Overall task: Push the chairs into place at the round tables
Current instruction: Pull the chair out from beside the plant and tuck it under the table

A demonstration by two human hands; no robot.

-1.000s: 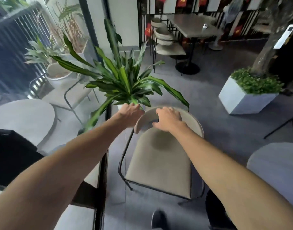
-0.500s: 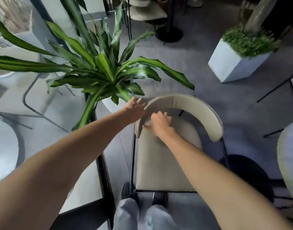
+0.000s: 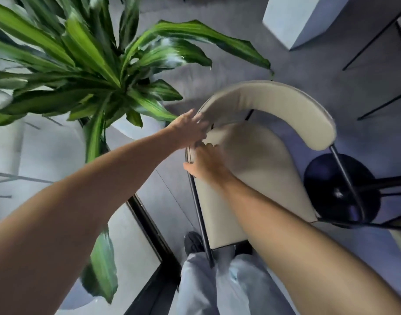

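A beige padded chair (image 3: 258, 178) with a curved backrest (image 3: 274, 101) and thin black metal frame stands right in front of my legs. My left hand (image 3: 190, 130) lies against the left end of the backrest with its fingers spread. My right hand (image 3: 206, 162) is just below it, fingers curled over the left edge of the seat at the frame. A black round table base (image 3: 331, 178) sits on the floor close to the chair's right side. No tabletop shows.
A big potted plant (image 3: 92, 71) with long green leaves crowds the left, almost touching my left hand. A black-framed glass wall (image 3: 149, 221) runs along the left. A white planter box (image 3: 304, 21) stands at the top right. Grey floor lies beyond the chair.
The view has tilted down and the chair is nearer to my legs. My right hand went from the backrest top down to the seat's left edge. My left hand stayed at the backrest end.
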